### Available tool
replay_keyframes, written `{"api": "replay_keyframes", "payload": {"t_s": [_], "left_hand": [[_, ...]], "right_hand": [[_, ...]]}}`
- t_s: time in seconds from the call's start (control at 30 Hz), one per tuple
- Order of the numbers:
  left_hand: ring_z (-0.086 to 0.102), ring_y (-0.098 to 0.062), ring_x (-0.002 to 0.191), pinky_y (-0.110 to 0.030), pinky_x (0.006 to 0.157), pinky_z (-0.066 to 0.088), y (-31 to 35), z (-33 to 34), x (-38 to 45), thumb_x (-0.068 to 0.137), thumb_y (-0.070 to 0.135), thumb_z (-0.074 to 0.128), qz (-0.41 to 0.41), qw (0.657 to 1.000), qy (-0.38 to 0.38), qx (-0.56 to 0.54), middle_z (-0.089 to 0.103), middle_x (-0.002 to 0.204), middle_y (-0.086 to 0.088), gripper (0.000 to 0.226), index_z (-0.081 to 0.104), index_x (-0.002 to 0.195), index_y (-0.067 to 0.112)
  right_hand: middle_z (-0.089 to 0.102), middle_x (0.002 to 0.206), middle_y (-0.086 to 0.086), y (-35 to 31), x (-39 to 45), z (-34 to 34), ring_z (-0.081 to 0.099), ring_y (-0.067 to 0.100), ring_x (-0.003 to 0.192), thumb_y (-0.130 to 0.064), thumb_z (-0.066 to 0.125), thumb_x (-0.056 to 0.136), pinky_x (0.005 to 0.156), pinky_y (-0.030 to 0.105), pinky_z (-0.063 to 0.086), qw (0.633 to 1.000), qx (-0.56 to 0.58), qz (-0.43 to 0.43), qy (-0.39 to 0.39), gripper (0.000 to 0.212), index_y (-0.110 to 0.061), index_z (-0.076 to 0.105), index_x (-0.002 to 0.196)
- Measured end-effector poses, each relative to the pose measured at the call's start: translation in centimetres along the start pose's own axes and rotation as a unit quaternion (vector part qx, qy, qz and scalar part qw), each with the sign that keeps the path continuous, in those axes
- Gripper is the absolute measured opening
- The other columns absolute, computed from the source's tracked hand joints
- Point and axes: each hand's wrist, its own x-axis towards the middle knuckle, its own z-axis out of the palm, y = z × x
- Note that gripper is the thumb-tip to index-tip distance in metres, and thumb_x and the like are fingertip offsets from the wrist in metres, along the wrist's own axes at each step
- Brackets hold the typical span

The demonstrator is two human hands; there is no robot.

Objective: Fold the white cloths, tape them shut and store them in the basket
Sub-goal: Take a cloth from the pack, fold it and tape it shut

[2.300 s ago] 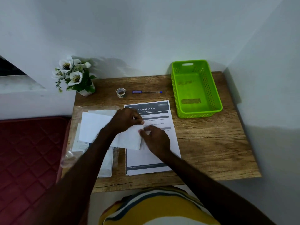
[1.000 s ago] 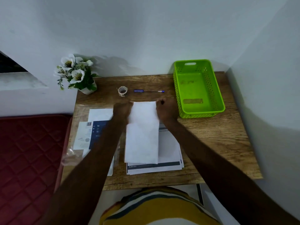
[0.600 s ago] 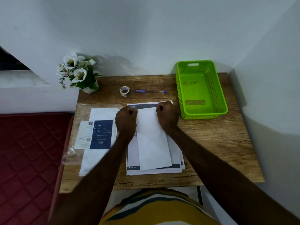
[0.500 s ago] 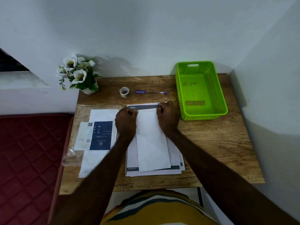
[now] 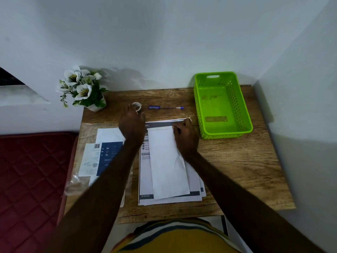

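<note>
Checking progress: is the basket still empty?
Empty. The green basket shows only its bare floor; the white cloth lies on the papers.

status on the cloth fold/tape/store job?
Done: one white cloth lies folded into a long strip on the printed sheets. In hand: right hand pins its far corner; left hand is at the tape roll. Left: taping, then storing; the green basket holds no cloth.
</note>
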Motion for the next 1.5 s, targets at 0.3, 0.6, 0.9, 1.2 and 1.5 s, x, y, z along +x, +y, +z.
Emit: {"api": "replay_keyframes", "payload": {"t_s": [0.3, 0.6, 0.9, 1.2, 1.5], "left_hand": [[0.068, -0.033, 0.098, -0.045, 0.082, 0.056, -1.8, 1.9, 2.6, 0.1, 0.031, 0.065, 0.001, 0.997, -0.065, 0.033, 0.071, 0.11, -0.018, 0.031, 0.067, 0.118, 0.006], [0.056, -0.018, 0.112, -0.014, 0.081, 0.031, -3.3, 0.3, -1.0, 0.088, 0.055, 0.069, 0.058, 0.985, -0.13, -0.098, 0.064, 0.122, -0.006, 0.05, 0.071, 0.121, 0.017], [0.046, -0.009, 0.133, -0.042, 0.112, 0.036, -3.0, -1.8, -4.0, 0.087, 0.051, 0.075, 0.14, 0.953, -0.183, -0.198, 0.058, 0.145, 0.004, 0.038, 0.078, 0.114, 0.025], [0.038, 0.005, 0.126, -0.036, 0.108, 0.035, -2.4, -2.6, -5.1, 0.083, 0.053, 0.073, 0.125, 0.944, -0.212, -0.218, 0.055, 0.147, 0.009, 0.044, 0.077, 0.116, 0.025], [0.041, 0.0, 0.129, -0.039, 0.109, 0.036, -2.0, -2.5, -5.4, 0.087, 0.047, 0.075, 0.117, 0.945, -0.216, -0.217, 0.056, 0.147, 0.009, 0.036, 0.078, 0.115, 0.025]], "right_hand": [[0.062, 0.095, 0.008, -0.2, 0.2, -0.1, 0.064, 0.028, 0.08, -0.026, 0.06, 0.09, 0.059, 0.037, 0.051, 1.0, 0.003, 0.008, -0.012, 0.02, -0.018, 0.078, 0.095], [0.067, 0.115, -0.002, -2.0, 1.5, -2.7, 0.065, 0.013, 0.09, -0.032, 0.07, 0.093, 0.076, 0.027, 0.052, 0.986, 0.159, -0.037, -0.04, 0.028, -0.019, 0.074, 0.116], [0.071, 0.125, -0.004, -3.4, 1.0, -4.2, 0.061, 0.013, 0.121, -0.027, 0.074, 0.093, 0.104, 0.038, 0.05, 0.94, 0.295, -0.058, -0.164, 0.032, -0.017, 0.074, 0.123], [0.07, 0.1, -0.017, -3.5, 0.6, -5.0, 0.066, 0.002, 0.091, -0.015, 0.071, 0.095, 0.067, 0.021, 0.055, 0.93, 0.329, -0.03, -0.161, 0.016, -0.011, 0.079, 0.108], [0.076, 0.092, 0.0, -3.9, -0.2, -4.8, 0.068, 0.01, 0.086, -0.015, 0.073, 0.093, 0.076, 0.032, 0.057, 0.952, 0.288, -0.008, -0.106, 0.013, -0.008, 0.08, 0.103]]}}
